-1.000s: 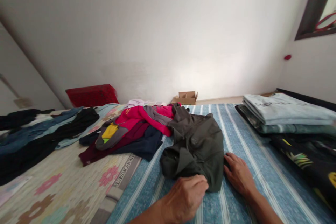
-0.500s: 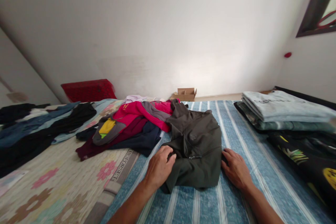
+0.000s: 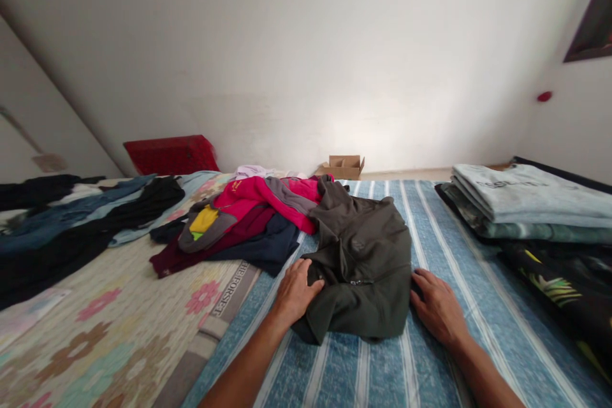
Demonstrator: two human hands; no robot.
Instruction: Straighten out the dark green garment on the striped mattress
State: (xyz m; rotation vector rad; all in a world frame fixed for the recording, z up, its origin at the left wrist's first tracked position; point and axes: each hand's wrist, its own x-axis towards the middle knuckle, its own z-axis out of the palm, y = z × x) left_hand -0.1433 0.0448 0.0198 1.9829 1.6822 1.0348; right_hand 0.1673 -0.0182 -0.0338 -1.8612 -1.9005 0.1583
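A dark olive jacket (image 3: pixel 368 252) lies rumpled on the blue striped sheet (image 3: pixel 382 373), a short zip and a small faint logo showing on its upper side. At its left edge, my left hand (image 3: pixel 297 290) has thumb and fingers closed around a fold of the dark cloth. My right hand (image 3: pixel 440 306) rests low on the sheet by the opposite edge, its thumb and fingertips closed at the jacket's side. The fabric hides some of the fingertips.
Left of the jacket is a heap of pink, maroon and navy clothes (image 3: pixel 258 204). Dark trousers and jeans (image 3: pixel 95 223) lie farther left on a floral mat (image 3: pixel 129 306). Folded clothes (image 3: pixel 540 197) are stacked at right, near a black printed garment (image 3: pixel 549 287). A cardboard box (image 3: pixel 347 167) stands by the wall.
The view has turned slightly left, so everything sits a little farther right in the picture. Both hands stay at the jacket's sides, and the jacket keeps nearly the same shape.
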